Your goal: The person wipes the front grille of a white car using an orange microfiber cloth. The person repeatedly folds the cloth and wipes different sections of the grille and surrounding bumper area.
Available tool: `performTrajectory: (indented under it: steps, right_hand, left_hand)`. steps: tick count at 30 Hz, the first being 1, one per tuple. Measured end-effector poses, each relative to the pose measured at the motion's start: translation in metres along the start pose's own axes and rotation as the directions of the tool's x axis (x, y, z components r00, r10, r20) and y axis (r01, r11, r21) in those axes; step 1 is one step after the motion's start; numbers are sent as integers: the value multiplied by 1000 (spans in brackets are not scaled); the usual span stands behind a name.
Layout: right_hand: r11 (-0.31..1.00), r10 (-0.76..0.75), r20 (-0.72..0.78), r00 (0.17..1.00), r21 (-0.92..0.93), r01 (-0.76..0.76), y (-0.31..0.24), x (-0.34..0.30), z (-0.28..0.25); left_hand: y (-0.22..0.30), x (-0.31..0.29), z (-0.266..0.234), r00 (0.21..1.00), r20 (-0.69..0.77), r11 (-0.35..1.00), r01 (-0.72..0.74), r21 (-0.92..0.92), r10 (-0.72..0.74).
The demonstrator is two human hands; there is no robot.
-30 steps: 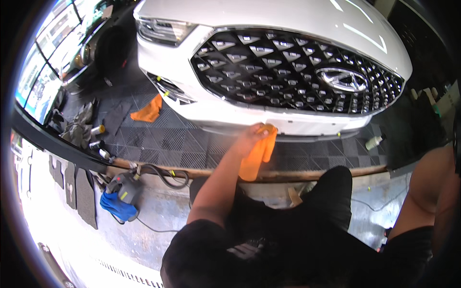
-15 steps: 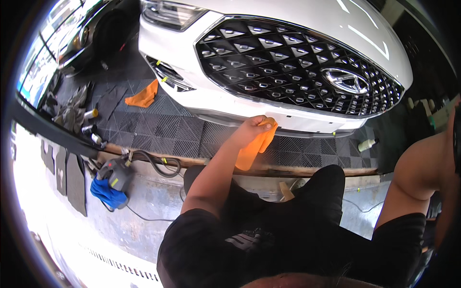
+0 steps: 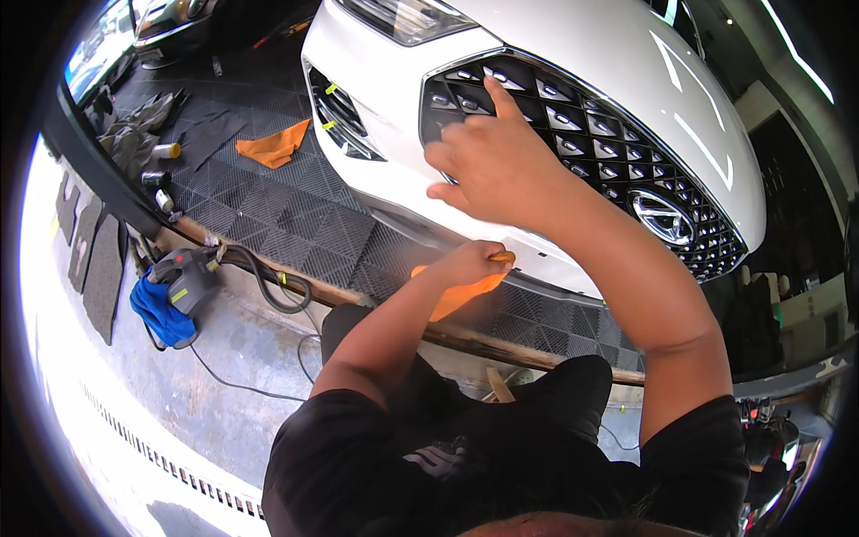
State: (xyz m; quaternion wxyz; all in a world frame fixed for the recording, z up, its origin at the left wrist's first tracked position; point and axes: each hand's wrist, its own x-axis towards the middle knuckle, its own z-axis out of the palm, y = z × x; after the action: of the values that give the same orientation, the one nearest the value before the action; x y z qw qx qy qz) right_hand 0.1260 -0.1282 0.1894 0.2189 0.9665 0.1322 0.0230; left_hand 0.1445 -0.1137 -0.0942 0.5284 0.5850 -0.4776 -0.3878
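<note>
My left hand [image 3: 476, 263] is closed round an orange cloth [image 3: 455, 294], which hangs below it in front of the car's lower bumper. Farther up, my right hand [image 3: 494, 159] reaches over the left part of the black grille [image 3: 573, 121]. Its index finger stretches out toward the grille's upper edge, while the other fingers are partly bent, with nothing seen in them. Whether the fingertip touches the grille I cannot tell. White bodywork [image 3: 573, 45] surrounds the grille, and a chrome emblem [image 3: 662, 217] sits to the right of my forearm.
Another orange cloth [image 3: 274, 145] lies on the dark tiled floor [image 3: 295, 215], near several bottles and grey cloths [image 3: 139, 125]. At left, a grey machine [image 3: 186, 279] with a hose and a blue cloth [image 3: 159, 309] stands beside floor mats [image 3: 106, 277]. A dark car [image 3: 170, 27] is at far left.
My right arm has swung in from the right side, and its hand is now over the grille. The left hand still holds the orange cloth. The view has shifted.
</note>
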Motion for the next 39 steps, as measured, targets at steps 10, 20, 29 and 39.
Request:
performTrajectory:
  steps: [10,20,29,39]
  right_hand:
    - [997,67,82,994,-51,-63,15,87,27]
    - [997,81,-530,844,61,-57,100,21,-24]
    - [552,617,-715,329,95,-828,287,-126,33]
    - [426,753,-604,261,145,-893,275,-122,44]
  left_hand:
    - [2,-6,-14,996,39,997,74,11,-74]
    - [6,-14,-21,996,29,993,90,-76,-88]
    - [27,-9,-16,999,-24,945,13,-327,-22]
    - [56,-15,-9,875,-481,600,-414,-685,55]
